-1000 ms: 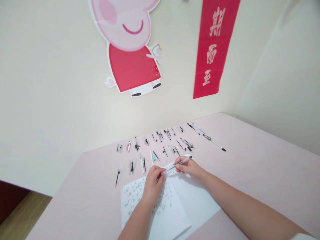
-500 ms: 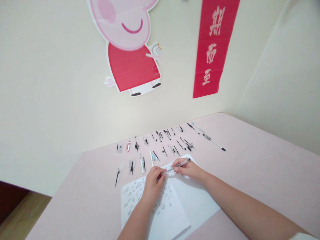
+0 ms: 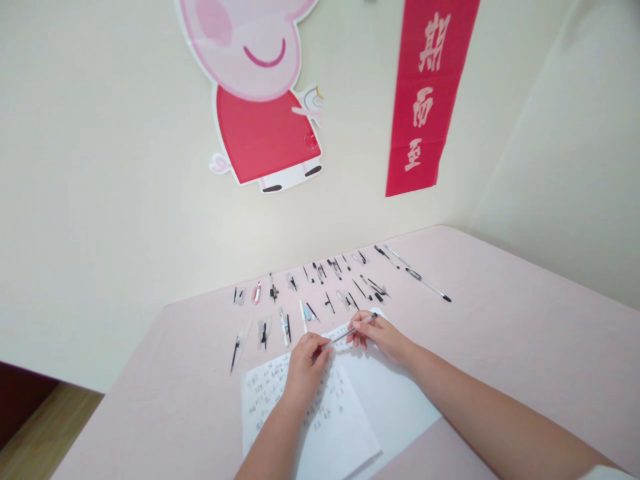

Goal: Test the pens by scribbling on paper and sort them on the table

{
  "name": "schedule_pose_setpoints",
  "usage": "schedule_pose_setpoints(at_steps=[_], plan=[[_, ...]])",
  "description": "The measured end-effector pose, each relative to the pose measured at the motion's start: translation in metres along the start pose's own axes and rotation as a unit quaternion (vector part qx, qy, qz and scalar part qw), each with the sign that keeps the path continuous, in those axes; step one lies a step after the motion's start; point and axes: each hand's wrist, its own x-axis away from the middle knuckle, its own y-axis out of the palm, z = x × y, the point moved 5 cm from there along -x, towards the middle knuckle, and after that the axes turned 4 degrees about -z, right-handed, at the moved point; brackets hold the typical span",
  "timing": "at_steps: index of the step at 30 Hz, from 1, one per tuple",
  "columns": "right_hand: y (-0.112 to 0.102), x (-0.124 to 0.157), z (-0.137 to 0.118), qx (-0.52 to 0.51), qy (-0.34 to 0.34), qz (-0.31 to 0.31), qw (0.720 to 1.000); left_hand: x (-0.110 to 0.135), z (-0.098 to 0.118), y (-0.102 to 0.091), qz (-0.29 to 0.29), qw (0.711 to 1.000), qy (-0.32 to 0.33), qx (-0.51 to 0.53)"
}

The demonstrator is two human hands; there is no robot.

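A slim pen point(image 3: 342, 335) with a clear-grey barrel slants between both hands above the written sheets. Its lower left end is pinched in the fingers of my left hand point(image 3: 306, 367). Near the dark upper end, the thumb and fingertips of my right hand point(image 3: 383, 337) close on the barrel, the other fingers curled below. Beneath the hands lie white sheets point(image 3: 360, 427), the left one covered in rows of handwriting. My left hand and forearm hide part of that writing.
Pen parts lie in rows beyond the paper, among them a pink-red pen point(image 3: 257, 293), a white stick-like piece point(image 3: 303, 315) and a long clear pen with black ends point(image 3: 428, 285). A pale wall point(image 3: 350, 213) with a pig cutout and red banner rises behind the pink table point(image 3: 525, 320).
My right hand's fingers have shifted up along the pen toward its dark end, and the hand has turned slightly. My left hand has stayed nearly still.
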Motion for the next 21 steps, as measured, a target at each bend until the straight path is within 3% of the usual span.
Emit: schedule_pose_setpoints(at_steps=[9, 21], plan=[[-0.004, 0.0, -0.001, 0.039, 0.003, 0.013, 0.999, 0.003, -0.002, -0.004, 0.005, 1.0, 0.004, -0.023], [-0.008, -0.003, 0.007, 0.045, 0.01, -0.001, 0.999, 0.004, 0.012, -0.008, -0.002, 0.997, 0.023, -0.075]])
